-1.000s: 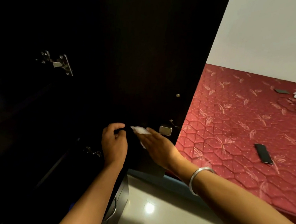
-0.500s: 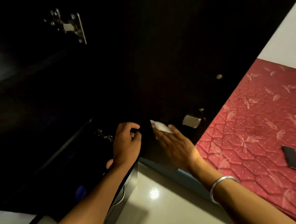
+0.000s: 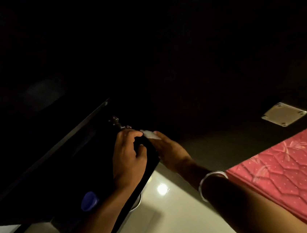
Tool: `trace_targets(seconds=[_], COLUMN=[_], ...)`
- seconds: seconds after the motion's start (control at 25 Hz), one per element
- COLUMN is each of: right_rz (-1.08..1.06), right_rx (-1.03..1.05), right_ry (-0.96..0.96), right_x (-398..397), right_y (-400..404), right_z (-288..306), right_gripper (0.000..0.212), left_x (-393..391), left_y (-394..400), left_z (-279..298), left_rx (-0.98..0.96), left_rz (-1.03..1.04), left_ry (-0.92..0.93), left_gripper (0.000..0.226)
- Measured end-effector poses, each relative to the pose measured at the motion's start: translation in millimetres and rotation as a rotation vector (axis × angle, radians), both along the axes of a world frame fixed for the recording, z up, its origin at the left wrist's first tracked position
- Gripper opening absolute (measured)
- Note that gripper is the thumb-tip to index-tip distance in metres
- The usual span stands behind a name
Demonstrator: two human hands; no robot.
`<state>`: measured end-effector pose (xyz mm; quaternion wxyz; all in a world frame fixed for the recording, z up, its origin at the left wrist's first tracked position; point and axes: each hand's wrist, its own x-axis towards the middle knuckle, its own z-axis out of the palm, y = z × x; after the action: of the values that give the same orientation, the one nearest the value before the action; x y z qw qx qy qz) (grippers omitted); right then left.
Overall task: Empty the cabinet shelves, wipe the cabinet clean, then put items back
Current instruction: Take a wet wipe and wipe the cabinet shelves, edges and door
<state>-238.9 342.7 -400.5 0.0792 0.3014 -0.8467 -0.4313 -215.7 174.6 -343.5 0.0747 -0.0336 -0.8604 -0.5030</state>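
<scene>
The dark cabinet fills most of the view, and its open door (image 3: pixel 199 87) stands behind my hands. My left hand (image 3: pixel 128 157) curls its fingers round the top edge of a dark lower panel (image 3: pixel 142 174). My right hand (image 3: pixel 169 152), with a silver bangle on the wrist, lies flat with straight fingers. It presses a small white cloth (image 3: pixel 149 134) against the door's inner face, just beside my left fingertips. The shelves on the left are too dark to make out.
A metal hinge (image 3: pixel 118 124) sits just above my left hand. A square metal plate (image 3: pixel 284 114) is fixed on the door at the right. A blue round cap (image 3: pixel 89 201) shows low in the cabinet. A red quilted mattress (image 3: pixel 285 168) lies at the right, with glossy pale floor (image 3: pixel 175 223) below.
The view has swung down and closer to the cabinet. My right hand with the cloth has slid left along the door, close to my left hand, which still grips the panel edge.
</scene>
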Motion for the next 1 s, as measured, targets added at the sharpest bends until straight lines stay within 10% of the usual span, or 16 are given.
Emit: trace_targets(seconds=[0.52, 0.8, 1.0], right_rz=[0.063, -0.003, 0.012], right_rx=[0.415, 0.217, 0.513], right_ry=[-0.122, 0.141, -0.068], right_x=[41.1, 37.2, 85.7], right_y=[41.9, 66.5, 85.7], right_z=[-33.9, 68.9, -34.4], right_gripper=[0.070, 0.069, 0.063], left_x=[-3.7, -0.2, 15.1], left_y=[-4.9, 30.9, 37.8], left_z=[-7.8, -14.6, -18.0], left_rx=[0.052, 0.046, 0.114], left_rz=[-0.027, -0.042, -0.032], left_ry=[-0.034, -0.033, -0.094], left_gripper=[0.026, 0.029, 0.031])
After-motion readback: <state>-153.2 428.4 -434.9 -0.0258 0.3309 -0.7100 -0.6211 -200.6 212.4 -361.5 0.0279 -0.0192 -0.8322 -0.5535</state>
